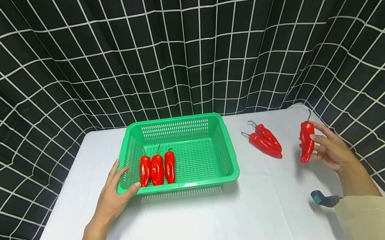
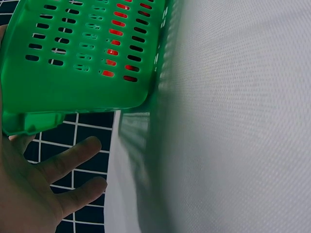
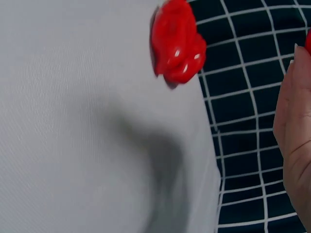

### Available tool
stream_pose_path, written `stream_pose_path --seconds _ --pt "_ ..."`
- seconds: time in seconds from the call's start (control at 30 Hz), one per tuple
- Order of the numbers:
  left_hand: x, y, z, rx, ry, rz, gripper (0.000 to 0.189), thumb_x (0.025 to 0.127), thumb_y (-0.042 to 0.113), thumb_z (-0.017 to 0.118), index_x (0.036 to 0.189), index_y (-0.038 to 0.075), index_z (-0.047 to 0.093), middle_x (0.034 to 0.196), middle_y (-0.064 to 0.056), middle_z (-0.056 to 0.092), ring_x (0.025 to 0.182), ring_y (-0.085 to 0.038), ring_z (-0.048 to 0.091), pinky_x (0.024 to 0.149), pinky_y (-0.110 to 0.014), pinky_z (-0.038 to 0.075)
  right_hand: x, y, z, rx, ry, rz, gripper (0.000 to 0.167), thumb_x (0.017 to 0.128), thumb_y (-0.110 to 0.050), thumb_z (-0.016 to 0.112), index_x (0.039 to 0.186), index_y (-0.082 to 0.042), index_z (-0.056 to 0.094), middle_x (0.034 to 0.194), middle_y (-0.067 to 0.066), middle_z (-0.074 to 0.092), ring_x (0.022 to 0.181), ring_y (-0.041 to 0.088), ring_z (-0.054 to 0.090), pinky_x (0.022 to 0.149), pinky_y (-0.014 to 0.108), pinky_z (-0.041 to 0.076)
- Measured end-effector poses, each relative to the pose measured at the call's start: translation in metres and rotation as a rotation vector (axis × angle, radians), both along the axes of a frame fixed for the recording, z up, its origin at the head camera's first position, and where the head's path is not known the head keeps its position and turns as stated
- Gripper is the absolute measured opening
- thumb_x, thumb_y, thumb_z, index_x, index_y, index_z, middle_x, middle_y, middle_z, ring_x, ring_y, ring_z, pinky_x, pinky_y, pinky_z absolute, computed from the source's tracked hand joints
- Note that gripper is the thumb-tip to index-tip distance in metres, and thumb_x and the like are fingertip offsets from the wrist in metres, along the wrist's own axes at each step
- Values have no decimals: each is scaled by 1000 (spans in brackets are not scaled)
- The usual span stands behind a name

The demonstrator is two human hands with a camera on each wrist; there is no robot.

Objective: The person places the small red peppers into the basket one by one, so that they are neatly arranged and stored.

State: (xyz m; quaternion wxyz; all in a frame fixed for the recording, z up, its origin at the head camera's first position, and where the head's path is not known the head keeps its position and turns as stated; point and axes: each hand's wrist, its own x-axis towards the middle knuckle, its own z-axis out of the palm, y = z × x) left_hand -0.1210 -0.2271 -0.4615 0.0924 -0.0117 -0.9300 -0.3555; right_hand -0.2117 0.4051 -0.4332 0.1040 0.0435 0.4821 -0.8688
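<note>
My left hand (image 1: pixel 111 199) is at the near left corner of a green plastic basket (image 1: pixel 231 147), thumb and index finger resting on its rim. In the left wrist view, two fingers (image 2: pixel 70 160) of that hand stretch out straight beside the basket's end wall. Three red peppers (image 1: pixel 157 170) with dark stems lie side by side at the basket's left end. Off to the right, my right hand (image 1: pixel 334 152) pinches another red pepper (image 1: pixel 306 142) between thumb and fingers, stem up, above the table. The right wrist view shows only a sliver of that pepper.
Two more red peppers (image 1: pixel 265 142) lie together on the white cloth (image 1: pixel 206 223) between the basket and my right hand. A black curtain (image 1: pixel 183 48) with a white grid surrounds the table at the back and sides.
</note>
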Motion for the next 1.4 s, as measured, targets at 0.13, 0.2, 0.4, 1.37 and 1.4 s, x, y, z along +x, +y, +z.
stream_pose_path --seconds 0.13,0.2,0.4,1.37,1.4 --pt "-1 0 1 1 -2 -2 66 87 46 66 141 13 47 159 -3 15 138 -41 26 96 -71 29 4 -6 5 -37 29 5 47 98 -4 52 136 -30 54 116 -2 63 100 28 66 77 52 52" --pt "-1 0 1 3 -6 -1 66 87 46 66 141 14 47 159 -3 15 138 -41 25 96 -70 29 6 -9 8 -50 48 15 49 98 -3 51 140 -30 51 119 -2 62 102 27 65 80 52 49" --pt "-2 0 2 9 -4 -1 65 87 43 67 141 14 46 159 -3 15 138 -41 26 96 -71 29 13 -21 22 10 109 2 56 98 -6 51 146 -30 40 127 -1 57 106 26 64 83 49 49" --pt "-2 -1 0 17 -19 -3 67 87 46 67 142 14 46 159 -2 15 138 -41 25 96 -71 28 50 -97 71 113 422 15 56 95 4 46 147 -11 33 130 15 46 106 28 63 80 48 47" --pt "-2 -1 0 18 -19 -3 67 87 45 67 142 14 46 159 -2 15 138 -41 25 96 -71 28 51 -100 72 122 426 8 57 94 4 47 147 -11 34 130 15 46 106 27 63 80 48 47"
